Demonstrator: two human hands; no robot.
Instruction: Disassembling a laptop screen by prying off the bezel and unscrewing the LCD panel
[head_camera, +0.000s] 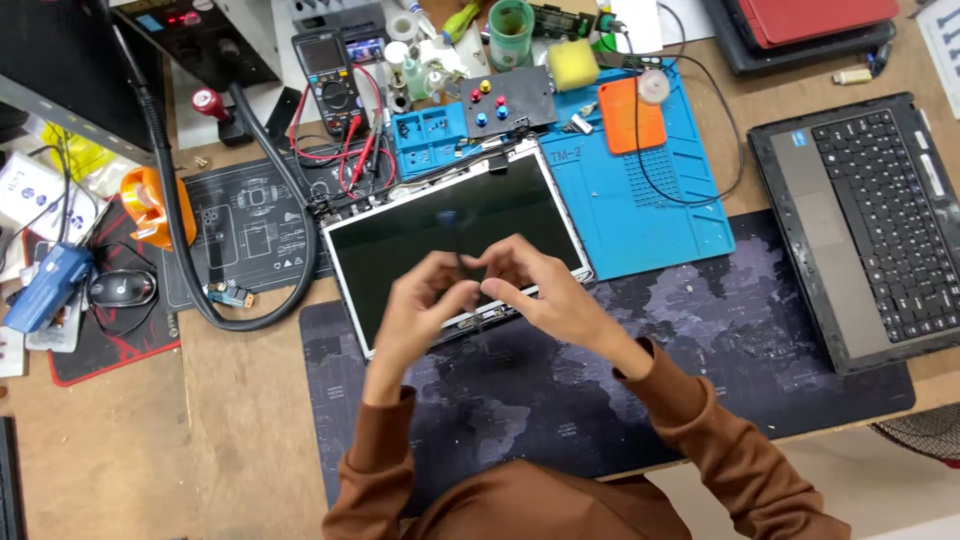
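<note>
both hands meet over the near edge of the bare lcd panel, which lies flat on the dark desk mat, long axis running left-low to right-high. left hand and right hand have fingertips pressed together on a thin dark strip, likely a cable or tool, too blurred to tell. strip stands roughly upright between the two pinches, panel directly beneath and beyond the fingers. both hands about equally near, left grips slightly lower. blue work mat touches the panel's far right corner, open laptop base well apart at right, multimeter beyond
</note>
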